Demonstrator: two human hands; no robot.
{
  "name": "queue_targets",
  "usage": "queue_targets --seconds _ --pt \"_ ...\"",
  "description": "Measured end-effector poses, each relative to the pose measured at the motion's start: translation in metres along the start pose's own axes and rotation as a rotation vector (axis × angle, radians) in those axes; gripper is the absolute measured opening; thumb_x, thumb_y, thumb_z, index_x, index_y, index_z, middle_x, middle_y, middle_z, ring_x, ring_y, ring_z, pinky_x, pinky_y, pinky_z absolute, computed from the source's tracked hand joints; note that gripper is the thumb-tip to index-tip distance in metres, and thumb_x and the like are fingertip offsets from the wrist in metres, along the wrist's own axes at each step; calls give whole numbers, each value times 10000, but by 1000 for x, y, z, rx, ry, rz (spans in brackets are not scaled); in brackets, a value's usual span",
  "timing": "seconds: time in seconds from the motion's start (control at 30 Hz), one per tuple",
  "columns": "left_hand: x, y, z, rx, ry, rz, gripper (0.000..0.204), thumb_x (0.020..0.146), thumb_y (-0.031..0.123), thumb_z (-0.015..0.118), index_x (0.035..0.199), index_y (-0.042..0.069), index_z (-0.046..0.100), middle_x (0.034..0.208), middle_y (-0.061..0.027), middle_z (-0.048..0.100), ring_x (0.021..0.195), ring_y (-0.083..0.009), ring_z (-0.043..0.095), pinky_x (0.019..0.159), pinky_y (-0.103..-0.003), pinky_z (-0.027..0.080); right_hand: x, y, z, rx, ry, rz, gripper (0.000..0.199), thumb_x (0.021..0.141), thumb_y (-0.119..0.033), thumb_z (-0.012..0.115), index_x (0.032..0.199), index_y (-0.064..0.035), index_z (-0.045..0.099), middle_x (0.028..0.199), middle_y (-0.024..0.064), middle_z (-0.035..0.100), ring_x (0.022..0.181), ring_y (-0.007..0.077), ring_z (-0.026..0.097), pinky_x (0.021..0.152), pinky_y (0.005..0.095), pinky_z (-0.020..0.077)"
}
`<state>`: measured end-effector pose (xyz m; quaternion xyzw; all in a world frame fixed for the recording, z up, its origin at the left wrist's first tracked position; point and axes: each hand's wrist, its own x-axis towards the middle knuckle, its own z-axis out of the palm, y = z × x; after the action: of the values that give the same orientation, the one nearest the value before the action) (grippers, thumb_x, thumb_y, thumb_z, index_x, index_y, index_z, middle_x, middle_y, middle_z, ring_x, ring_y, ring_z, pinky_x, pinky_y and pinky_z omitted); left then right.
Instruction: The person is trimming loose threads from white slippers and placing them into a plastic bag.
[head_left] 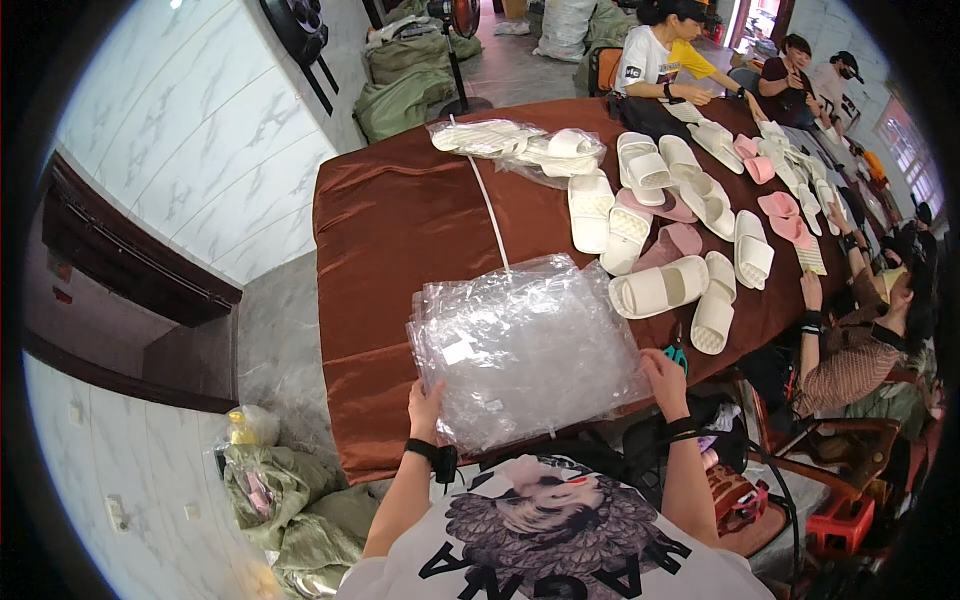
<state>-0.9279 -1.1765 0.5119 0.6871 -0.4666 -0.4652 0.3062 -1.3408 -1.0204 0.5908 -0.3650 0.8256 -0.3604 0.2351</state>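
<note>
Both hands, left hand and right hand, are gripping a slippery stack of clear bags, fingers curled around its edges, risking sheets sliding off the table.

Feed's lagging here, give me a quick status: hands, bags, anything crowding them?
Left hand and right hand on the near corners of the clear plastic bag stack. Stack flat on brown tablecloth. White slippers just right, apart.

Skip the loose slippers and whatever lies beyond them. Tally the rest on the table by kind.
stack of clear plastic bags: 1
clear packs of white slippers: 2
long white strip: 1
teal-handled scissors, partly hidden by the right hand: 1
Total: 5
</note>
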Motion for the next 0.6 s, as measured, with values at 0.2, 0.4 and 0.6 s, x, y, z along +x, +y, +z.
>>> queue_targets --seconds 0.2,0.4,0.6 --pt "-13 35 -10 -446 -203 -157 643 950 480 508 1331 -36 455 1233 -175 567 1089 -252 567 930 -362 453 -17 -7 20 -361 47 -276 307 858 -145 588 1159 -87 595 1104 113 579 1030 311 558 827 399 486" --pt "-36 46 14 793 139 621 794 838 488 647 1471 151 309 1535 -167 209 1395 -395 205 1061 -605 248 -10 -23 62 -416 41 -366 548 895 -258 576 1412 -170 418 1475 155 328 1357 393 283 1080 528 280" --pt "-21 -3 8 1134 -144 716 745 817 598 584 1469 378 297 1592 -5 98 1449 -366 63 1022 -764 90 -7 4 104 -671 -116 -406 620 910 -491 496 1469 -292 318 1572 58 176 1431 407 114 1087 672 130"
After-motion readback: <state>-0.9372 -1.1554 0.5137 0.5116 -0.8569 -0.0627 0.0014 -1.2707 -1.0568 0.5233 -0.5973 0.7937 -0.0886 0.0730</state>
